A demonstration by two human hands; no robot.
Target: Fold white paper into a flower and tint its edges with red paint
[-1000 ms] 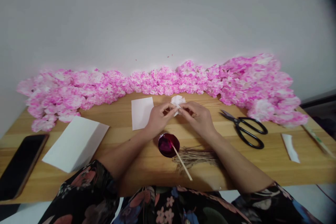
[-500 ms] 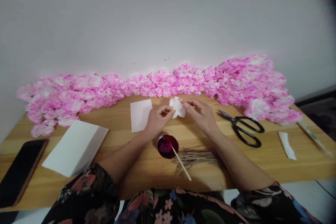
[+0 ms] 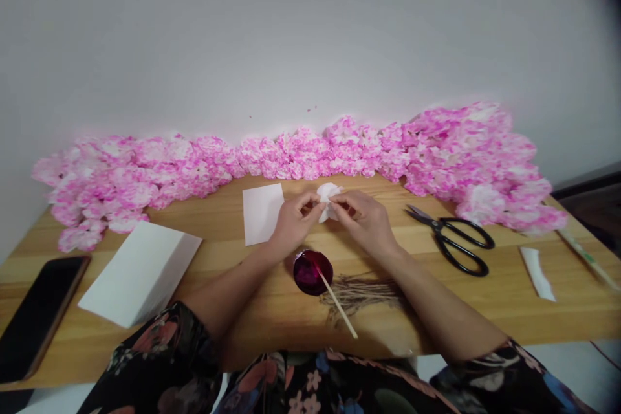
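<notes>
A small white paper flower [image 3: 329, 192] is pinched between both hands above the middle of the table. My left hand [image 3: 297, 217] grips its left side with thumb and forefinger. On the right side, my right hand [image 3: 365, 217] has its thumb and fingers closed on the petals, hiding part of them. Just in front of the hands stands a small round dish of dark magenta liquid [image 3: 310, 273], with a thin wooden stick [image 3: 341, 308] leaning out of it. A square of white paper [image 3: 262, 213] lies beside my left hand.
Pink and white paper flowers [image 3: 301, 152] line the wall. Black-handled scissors [image 3: 453, 236], a white strip [image 3: 537, 273] and a thin stick [image 3: 589, 259] lie right. Brown twine strands [image 3: 363, 293] lie near the dish. A folded white card [image 3: 138, 272] and a phone [image 3: 41, 314] are left.
My right hand has moved slightly left and closer to my left hand. Its fingers now cover more of the white flower, which looks more gathered.
</notes>
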